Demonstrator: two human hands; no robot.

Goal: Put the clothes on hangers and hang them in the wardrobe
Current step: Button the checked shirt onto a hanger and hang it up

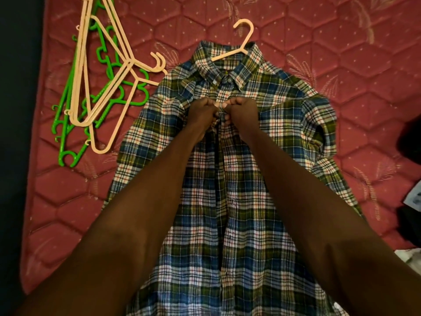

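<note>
A plaid shirt (268, 179) in blue, green and white lies flat, front up, on a red quilted mattress (341, 65). A peach hanger (245, 39) is inside it, with its hook sticking out of the collar. My left hand (202, 115) and my right hand (239, 112) meet at the chest, just below the collar. Both pinch the front placket around a button. The fingertips are curled in and partly hidden. No wardrobe is in view.
A pile of loose peach hangers (107, 71) and green hangers (68, 124) lies on the mattress to the left of the shirt. Dark clothing (410, 142) sits at the right edge. The mattress's left edge borders a dark floor.
</note>
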